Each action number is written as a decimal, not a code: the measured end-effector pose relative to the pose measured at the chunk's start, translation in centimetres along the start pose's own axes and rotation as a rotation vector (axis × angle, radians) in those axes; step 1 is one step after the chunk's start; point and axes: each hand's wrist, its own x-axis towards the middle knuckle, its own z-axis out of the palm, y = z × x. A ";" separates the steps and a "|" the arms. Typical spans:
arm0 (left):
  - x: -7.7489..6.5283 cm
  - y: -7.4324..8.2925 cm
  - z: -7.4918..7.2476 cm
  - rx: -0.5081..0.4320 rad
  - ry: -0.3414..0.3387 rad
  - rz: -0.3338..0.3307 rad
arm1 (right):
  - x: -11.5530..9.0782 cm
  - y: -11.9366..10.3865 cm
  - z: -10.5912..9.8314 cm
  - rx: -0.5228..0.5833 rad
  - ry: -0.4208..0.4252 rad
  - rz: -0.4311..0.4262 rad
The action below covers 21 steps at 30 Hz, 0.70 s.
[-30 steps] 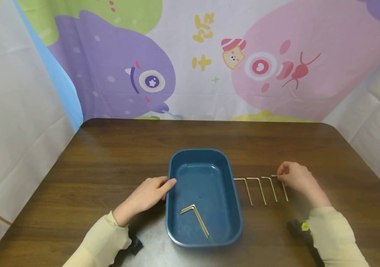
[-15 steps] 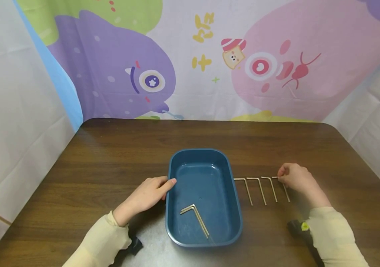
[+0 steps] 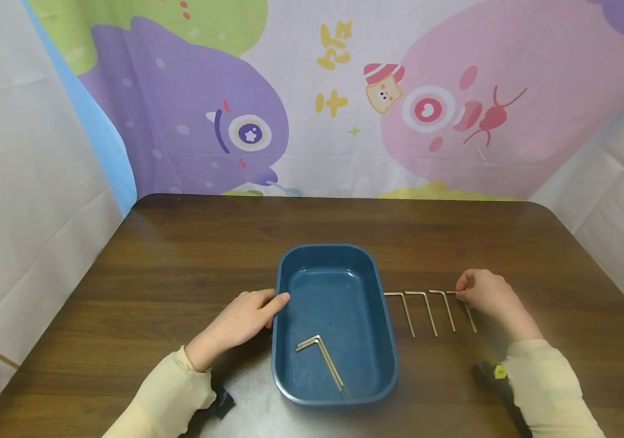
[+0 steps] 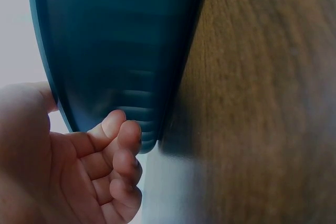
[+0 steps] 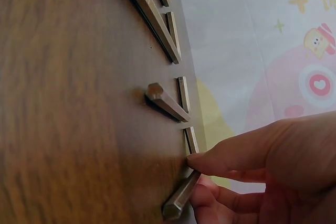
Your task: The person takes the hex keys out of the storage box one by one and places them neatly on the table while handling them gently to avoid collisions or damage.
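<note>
A deep blue plastic tray (image 3: 328,298) stands upright on the table in the head view. My left hand (image 3: 240,319) holds its left side, thumb over the rim and the other fingers curled at the outer wall, as the left wrist view shows. Inside the tray lie two L-shaped hex keys (image 3: 329,362) side by side. To the right, my right hand (image 3: 489,298) pinches the rightmost hex key (image 5: 181,198) near its bend, between thumb and fingers. That key lies low at the tabletop, its long arm pointing toward me.
Between the tray and my right hand, more hex keys (image 3: 430,313) lie in a row with short arms pointing left. The dark wooden table (image 3: 180,243) ends at a cartoon-printed cloth (image 3: 333,152). A dark strap with a yellow-green spot (image 3: 500,371) is at the right sleeve.
My right hand has shifted slightly toward me, and the far right hex key has turned a little, coming level with the row. The left hand and tray have stayed put.
</note>
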 end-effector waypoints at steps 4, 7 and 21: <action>0.0 0.0 0.0 0.006 0.005 0.002 | -0.1 0.0 0.1 -0.005 0.011 -0.017; 0.0 0.0 0.0 0.008 0.006 0.003 | -0.1 0.0 0.1 -0.006 0.017 -0.027; 0.0 0.0 0.0 0.017 0.008 0.009 | 0.1 0.2 0.0 0.002 0.002 0.004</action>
